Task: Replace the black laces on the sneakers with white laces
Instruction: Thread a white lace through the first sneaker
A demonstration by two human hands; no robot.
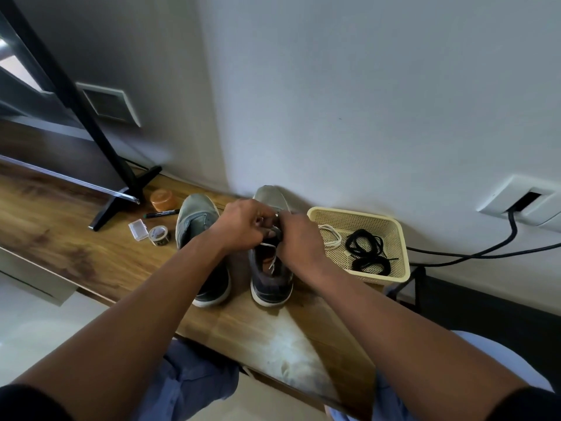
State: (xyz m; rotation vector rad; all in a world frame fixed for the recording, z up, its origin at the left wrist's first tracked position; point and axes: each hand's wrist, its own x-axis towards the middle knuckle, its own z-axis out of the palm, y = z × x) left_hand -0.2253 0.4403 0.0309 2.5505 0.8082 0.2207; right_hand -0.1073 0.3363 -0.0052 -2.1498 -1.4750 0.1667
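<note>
Two grey canvas sneakers, the left sneaker [200,238] and the right sneaker [271,268], are set side by side on the brown wooden bench [60,232], toes towards the wall. Just right of them is placed a cream perforated plastic basket [394,238], in which a coiled white lace [332,237] lies left of the bundled black laces [367,250]. Left of the sneakers are found a small tape roll [158,235], a clear plastic box [138,229], a black marker [161,213] and an orange round jar [164,200].

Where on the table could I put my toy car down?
Bare wood lies left of the small clear box, and more in front of both sneakers. It is crowded around the tape roll, marker and basket.
</note>
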